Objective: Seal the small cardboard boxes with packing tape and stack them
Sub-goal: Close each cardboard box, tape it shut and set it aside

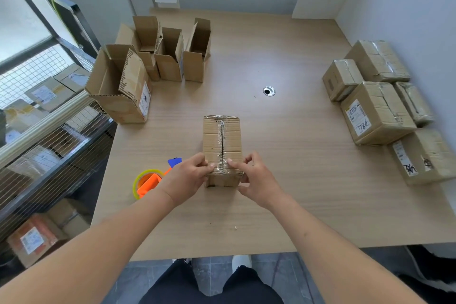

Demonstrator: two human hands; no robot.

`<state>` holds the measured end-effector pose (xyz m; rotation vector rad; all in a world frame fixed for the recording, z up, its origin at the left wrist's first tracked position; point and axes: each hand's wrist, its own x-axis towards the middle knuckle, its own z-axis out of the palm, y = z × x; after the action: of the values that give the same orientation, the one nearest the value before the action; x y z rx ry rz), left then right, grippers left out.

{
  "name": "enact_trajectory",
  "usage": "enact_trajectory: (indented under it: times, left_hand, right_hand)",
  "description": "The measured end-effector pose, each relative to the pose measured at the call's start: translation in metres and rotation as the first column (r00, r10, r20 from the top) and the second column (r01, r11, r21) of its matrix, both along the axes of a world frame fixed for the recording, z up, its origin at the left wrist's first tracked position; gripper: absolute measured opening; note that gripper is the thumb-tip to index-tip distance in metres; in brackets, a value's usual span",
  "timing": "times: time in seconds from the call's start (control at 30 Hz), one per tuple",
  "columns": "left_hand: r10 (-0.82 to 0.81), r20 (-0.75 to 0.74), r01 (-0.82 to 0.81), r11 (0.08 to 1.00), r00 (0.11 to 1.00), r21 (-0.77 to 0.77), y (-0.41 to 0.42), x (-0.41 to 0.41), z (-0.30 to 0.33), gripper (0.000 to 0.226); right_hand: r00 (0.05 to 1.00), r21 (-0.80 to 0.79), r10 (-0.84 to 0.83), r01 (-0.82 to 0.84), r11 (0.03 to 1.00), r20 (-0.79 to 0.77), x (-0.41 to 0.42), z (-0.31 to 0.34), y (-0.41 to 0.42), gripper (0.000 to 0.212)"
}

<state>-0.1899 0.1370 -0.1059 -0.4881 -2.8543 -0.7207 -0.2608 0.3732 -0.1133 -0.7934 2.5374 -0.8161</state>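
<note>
A small cardboard box (pixel 222 140) lies in the middle of the wooden table (pixel 283 155), with clear tape running along its top seam. My left hand (pixel 187 177) and my right hand (pixel 254 177) grip its near end from either side, thumbs pressing on the taped top edge and fingers curled round the corners. An orange tape dispenser (pixel 148 182) with a yellow-rimmed roll lies on the table just left of my left hand. Several open, untaped boxes (pixel 170 54) stand at the back left. Several taped boxes (pixel 377 111) sit grouped at the right edge.
A larger open carton (pixel 121 86) stands at the table's left edge. A cable hole (pixel 269 91) sits mid-table. A wire rack with parcels (pixel 44 131) runs along the left. White walls close the back and right. My legs show below the near edge.
</note>
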Motion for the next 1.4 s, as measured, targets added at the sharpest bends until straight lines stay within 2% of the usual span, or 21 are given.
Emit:
enact_trajectory:
  times: [0.07,0.17,0.2,0.3,0.43,0.53,0.67,0.77,0.93,1.03,1.2,1.33,1.4]
  left_hand:
    - [-0.007,0.007,0.007,1.000,1.000,-0.013,0.000,-0.001,0.002,0.051]
    - [-0.002,0.046,0.003,1.000,0.999,-0.023,-0.005,0.000,0.003,0.047]
    - [0.014,0.068,-0.013,1.000,0.998,-0.012,-0.006,0.000,0.002,0.044]
    - [0.098,0.141,-0.104,0.994,0.985,0.033,-0.003,-0.002,0.000,0.027]
    - [0.108,0.121,-0.109,0.994,0.987,0.004,0.003,-0.006,-0.004,0.017]
    - [0.121,0.080,-0.119,0.993,0.989,-0.023,0.003,-0.004,-0.006,0.019]
    - [0.165,0.027,-0.164,0.985,0.986,-0.051,0.013,0.000,-0.007,0.015]
    - [0.177,0.003,-0.177,0.984,0.984,-0.035,0.015,0.001,-0.009,0.015]
    - [0.051,0.138,-0.057,0.998,0.989,0.039,-0.005,0.001,-0.005,0.032]
    - [0.004,0.165,-0.005,1.000,0.986,0.005,-0.018,-0.005,-0.005,0.029]
    - [0.019,0.085,-0.023,0.999,0.996,0.045,-0.014,-0.009,-0.009,0.024]
    - [-0.025,0.123,0.016,0.997,0.992,0.074,-0.016,-0.012,-0.010,0.026]
    - [-0.100,0.208,0.084,0.993,0.973,0.087,-0.028,-0.016,-0.004,0.043]
  right_hand:
    - [0.999,0.045,0.033,-0.032,0.999,-0.038,-0.006,0.000,0.003,0.071]
    - [0.998,0.101,0.040,-0.034,0.994,-0.053,-0.009,0.009,-0.003,0.042]
    - [0.999,0.119,0.017,-0.011,0.993,-0.051,-0.008,0.011,-0.005,0.042]
    - [0.995,0.195,0.004,0.015,0.981,-0.096,-0.004,0.012,-0.007,0.060]
    - [0.988,0.214,-0.025,0.058,0.975,-0.155,-0.005,0.024,-0.010,0.035]
    - [0.988,0.185,-0.047,0.075,0.980,-0.150,-0.008,0.027,-0.014,0.029]
    - [0.987,0.156,-0.059,0.082,0.984,-0.146,-0.004,0.017,-0.014,0.033]
    - [0.985,0.130,-0.094,0.113,0.985,-0.144,0.002,0.008,-0.016,0.044]
    - [0.988,0.045,-0.155,0.156,0.987,-0.016,-0.003,0.009,-0.017,0.051]
    - [0.983,0.020,-0.182,0.182,0.983,0.019,-0.006,0.008,-0.019,0.042]
    - [0.979,0.022,-0.203,0.203,0.979,0.007,-0.004,0.004,-0.022,0.033]
    - [0.977,0.031,-0.205,0.203,0.979,0.062,-0.002,0.006,-0.026,0.048]
    - [0.966,0.026,-0.250,0.249,0.968,0.070,0.001,0.009,-0.037,0.058]
